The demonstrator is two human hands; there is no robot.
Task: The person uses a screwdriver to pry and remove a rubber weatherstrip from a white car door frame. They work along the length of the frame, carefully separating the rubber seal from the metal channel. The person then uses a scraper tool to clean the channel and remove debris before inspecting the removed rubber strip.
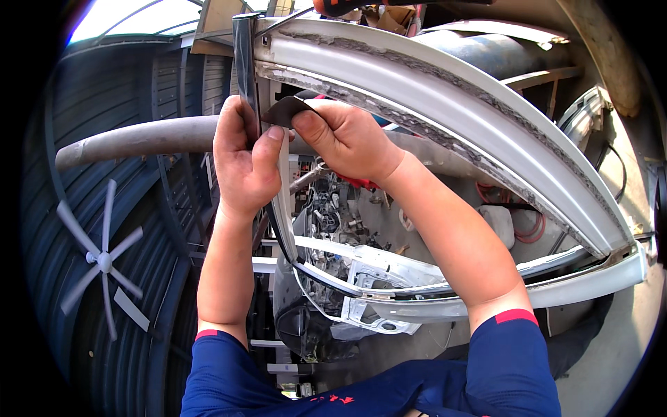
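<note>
A white car body frame (417,90) arches across the view, with rough grey residue along its edges. At its upper left end runs a narrow upright pillar with a glossy black strip (244,59). My left hand (243,167) is closed around this pillar, its thumb on the near side and its fingers partly hidden behind. Between thumb and curled fingers, my right hand (351,139) pinches a thin, dark, bent sheet (283,111), which looks like sandpaper. The sheet's left end reaches the pillar beside my left thumb; whether it touches cannot be told.
A white fan (104,261) stands out against the dark corrugated wall (83,125) on the left. A grey curved tube (139,139) passes behind the pillar. Below the frame lie a white door shell (379,281) and mixed metal parts. A red hose (531,229) coils at right.
</note>
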